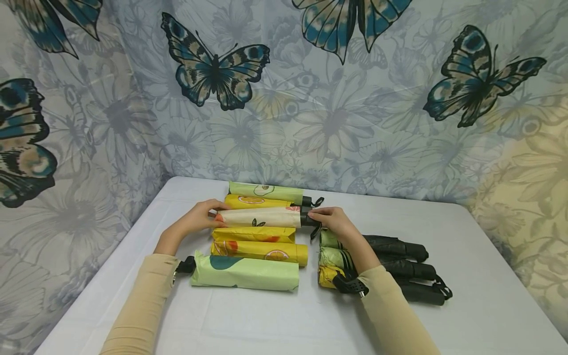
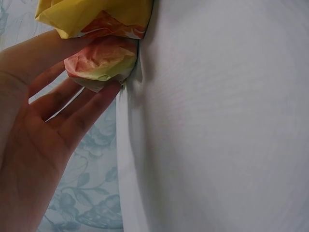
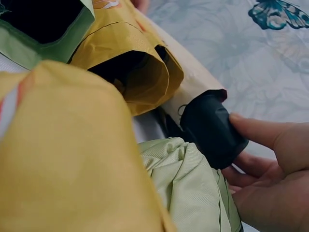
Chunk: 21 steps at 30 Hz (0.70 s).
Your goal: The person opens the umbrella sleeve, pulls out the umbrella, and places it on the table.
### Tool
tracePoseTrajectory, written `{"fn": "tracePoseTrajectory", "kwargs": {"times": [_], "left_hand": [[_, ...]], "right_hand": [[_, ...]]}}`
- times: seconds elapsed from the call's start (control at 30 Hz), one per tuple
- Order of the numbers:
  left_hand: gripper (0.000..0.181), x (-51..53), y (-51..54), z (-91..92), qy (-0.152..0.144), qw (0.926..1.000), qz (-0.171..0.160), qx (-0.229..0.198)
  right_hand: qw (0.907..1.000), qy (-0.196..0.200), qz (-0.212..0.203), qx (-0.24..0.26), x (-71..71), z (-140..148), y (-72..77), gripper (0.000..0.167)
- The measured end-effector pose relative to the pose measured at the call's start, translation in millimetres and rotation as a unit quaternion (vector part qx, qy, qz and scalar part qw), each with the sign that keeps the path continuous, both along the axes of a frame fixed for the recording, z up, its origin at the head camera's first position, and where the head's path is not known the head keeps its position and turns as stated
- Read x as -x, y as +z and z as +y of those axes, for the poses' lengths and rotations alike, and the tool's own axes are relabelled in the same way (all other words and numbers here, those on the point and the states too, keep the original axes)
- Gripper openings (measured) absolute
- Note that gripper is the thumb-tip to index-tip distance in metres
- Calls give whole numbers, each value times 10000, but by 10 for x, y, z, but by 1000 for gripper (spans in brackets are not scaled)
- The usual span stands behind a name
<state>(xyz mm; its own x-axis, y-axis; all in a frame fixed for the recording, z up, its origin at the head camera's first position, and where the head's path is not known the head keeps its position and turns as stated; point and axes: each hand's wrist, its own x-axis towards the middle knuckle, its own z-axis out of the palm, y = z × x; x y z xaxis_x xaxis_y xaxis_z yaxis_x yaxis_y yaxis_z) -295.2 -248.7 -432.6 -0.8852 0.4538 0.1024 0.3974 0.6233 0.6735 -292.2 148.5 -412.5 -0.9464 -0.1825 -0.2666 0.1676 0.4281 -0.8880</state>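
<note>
A cream folded umbrella (image 1: 257,217) in a fruit-print sleeve lies across the row, its black handle (image 3: 210,128) pointing right. My left hand (image 1: 201,215) holds the sleeve's left end, thumb on one side and fingers on the other; in the left wrist view that end (image 2: 104,63) looks reddish. With thumb and fingers, my right hand (image 1: 335,222) pinches the black handle. Behind lie a yellow sleeved umbrella (image 1: 239,201) and a green avocado-print one (image 1: 284,192). Nearer are two yellow sleeves (image 1: 266,251) and a light green sleeve (image 1: 248,273); open, hollow ends show in the right wrist view.
Three unsleeved folded umbrellas (image 1: 410,270), black with green or yellow ends, lie under and beside my right forearm. A white cloth (image 1: 248,320) covers the table. Butterfly-print fabric (image 1: 333,123) hangs behind it and at the sides.
</note>
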Motion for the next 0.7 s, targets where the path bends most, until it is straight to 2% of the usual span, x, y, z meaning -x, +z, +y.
{"fn": "tracePoseTrajectory", "kwargs": {"times": [0.4, 0.7], "left_hand": [[47, 1, -2, 0, 32, 10000, -47, 81], [45, 10, -30, -7, 69, 9997, -126, 173]], "right_hand": [[10000, -63, 32, 64, -40, 7, 40, 42], [9996, -242, 92, -140, -50, 114, 65, 47]]}}
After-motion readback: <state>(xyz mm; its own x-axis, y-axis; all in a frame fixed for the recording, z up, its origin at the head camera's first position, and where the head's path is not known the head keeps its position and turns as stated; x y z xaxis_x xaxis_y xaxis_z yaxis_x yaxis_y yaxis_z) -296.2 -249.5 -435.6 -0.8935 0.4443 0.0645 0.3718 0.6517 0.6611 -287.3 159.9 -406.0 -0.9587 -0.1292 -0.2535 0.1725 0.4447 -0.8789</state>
